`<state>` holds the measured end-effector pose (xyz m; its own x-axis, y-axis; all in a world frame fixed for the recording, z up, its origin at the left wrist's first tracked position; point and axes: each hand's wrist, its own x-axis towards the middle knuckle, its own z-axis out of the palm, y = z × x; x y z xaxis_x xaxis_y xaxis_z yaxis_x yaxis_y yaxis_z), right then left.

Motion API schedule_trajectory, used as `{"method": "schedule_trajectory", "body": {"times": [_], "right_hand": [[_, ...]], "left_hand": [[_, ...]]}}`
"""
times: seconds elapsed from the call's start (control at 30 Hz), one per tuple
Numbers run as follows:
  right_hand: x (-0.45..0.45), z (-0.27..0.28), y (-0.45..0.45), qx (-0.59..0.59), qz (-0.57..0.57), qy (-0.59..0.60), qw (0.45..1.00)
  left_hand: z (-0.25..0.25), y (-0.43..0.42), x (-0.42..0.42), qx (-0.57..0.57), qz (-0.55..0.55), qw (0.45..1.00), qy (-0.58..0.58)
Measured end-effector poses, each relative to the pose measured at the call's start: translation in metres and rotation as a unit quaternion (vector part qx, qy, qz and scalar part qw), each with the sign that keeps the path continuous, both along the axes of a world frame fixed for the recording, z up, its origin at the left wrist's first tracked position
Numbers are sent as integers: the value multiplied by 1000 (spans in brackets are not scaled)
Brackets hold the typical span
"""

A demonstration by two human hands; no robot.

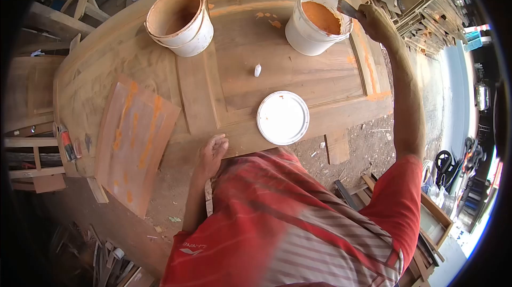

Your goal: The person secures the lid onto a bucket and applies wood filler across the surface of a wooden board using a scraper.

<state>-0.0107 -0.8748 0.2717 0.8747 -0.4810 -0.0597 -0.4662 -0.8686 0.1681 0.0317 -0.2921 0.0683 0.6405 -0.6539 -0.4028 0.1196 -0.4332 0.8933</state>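
Observation:
My right hand (373,22) is closed on a putty knife (349,9), its blade at the rim of a white bucket (309,39) that holds orange paste (322,17). At the near edge of a wooden door panel (250,36), my left hand (213,151) has its fingers loosely curled, with nothing visible in them. A white round lid (282,118) lies between my hands on the panel. Beyond it stands a small white tube (257,70). Another white bucket (193,39), stained brown inside, is at the upper left. Orange smears mark the panel.
A thin board (136,137) streaked with orange juts over the panel's near left edge. Red-and-black tools (67,143) lie at the far left. Scrap wood (426,9) is piled at the upper right; more timber and frames (434,217) lie at the lower right.

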Motion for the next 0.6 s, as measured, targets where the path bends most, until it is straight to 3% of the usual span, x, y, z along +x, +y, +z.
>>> {"method": "schedule_trajectory", "body": {"times": [0.03, 0.1, 0.23, 0.43, 0.5, 0.57, 0.6], "right_hand": [[-1, -6, 4, 31, -33, -42, 998], [-11, -28, -20, 40, 8, 22, 999], [-1, -12, -26, 4, 1, -92, 996], [27, -6, -9, -3, 24, 48, 999], [39, 22, 30, 81, -45, 214, 972], [28, 2, 20, 59, 2, 200, 978], [12, -1, 28, 49, 44, 37, 997]], "left_hand": [[6, 3, -2, 16, 1, 1000, -14], [10, 5, 0, 36, -5, 999, -33], [17, -9, 2, 59, -22, 998, -28], [25, -67, 17, 37, -52, 998, -7], [13, -74, 24, 25, -54, 998, -6], [-6, -76, 25, -1, -69, 995, -67], [-7, -76, 25, 1, -62, 996, -61]]}}
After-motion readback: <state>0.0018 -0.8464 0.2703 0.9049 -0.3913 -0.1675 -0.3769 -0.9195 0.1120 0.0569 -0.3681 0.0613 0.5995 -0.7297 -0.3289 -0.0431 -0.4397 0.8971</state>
